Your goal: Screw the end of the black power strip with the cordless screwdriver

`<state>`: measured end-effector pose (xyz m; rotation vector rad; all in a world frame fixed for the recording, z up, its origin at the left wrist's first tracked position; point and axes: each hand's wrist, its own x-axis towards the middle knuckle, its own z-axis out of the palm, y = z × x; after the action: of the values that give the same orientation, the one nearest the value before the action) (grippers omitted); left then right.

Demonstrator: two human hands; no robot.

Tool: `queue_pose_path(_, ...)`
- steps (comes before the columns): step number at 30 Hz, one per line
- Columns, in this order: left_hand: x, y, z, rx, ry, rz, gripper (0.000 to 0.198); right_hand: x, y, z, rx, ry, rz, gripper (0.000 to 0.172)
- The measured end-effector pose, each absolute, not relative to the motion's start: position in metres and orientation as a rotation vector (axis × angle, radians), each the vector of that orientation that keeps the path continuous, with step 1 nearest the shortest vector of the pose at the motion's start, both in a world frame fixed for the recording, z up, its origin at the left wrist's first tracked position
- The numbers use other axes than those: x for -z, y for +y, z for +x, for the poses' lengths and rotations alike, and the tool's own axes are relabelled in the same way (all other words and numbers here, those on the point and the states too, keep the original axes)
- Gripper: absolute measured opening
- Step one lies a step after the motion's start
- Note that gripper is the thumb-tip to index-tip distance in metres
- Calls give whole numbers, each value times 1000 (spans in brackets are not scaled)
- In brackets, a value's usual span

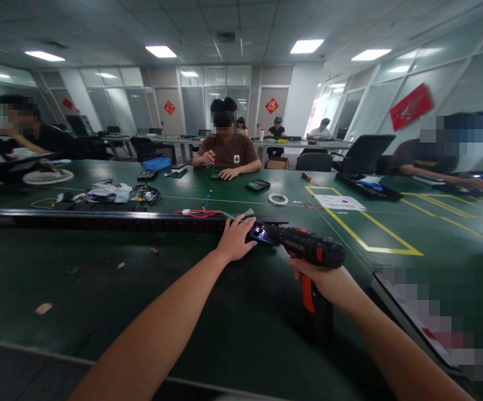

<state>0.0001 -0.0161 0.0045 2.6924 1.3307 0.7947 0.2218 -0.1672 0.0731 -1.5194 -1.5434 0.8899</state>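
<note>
A long black power strip [112,223] runs across the table from the left edge of the head view. Near its right end is a small lit display [261,232] with white digits. My left hand [236,239] grips the strip just left of the display, fingers over the top and thumb apart on the near side. In my right hand [319,273] is a black and orange cordless drill [313,246], its nose pointing left at the strip's end beside the display. The drill's tip is hard to make out. Red and green wires [202,212] lie along the strip's far edge.
Across the green table [162,289], a person [227,147] handles a green circuit board. Behind the strip lie bagged parts [110,191], a blue basket [157,163], a white tape roll [277,199] and a screwdriver [307,177]. Yellow tape [370,236] marks the right side.
</note>
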Motion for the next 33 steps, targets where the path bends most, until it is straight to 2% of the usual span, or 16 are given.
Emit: queue_pose_path(33,-1,-14,1,-819,1340,2697,73,-65,-163,226,-956,-1502,-1458,26)
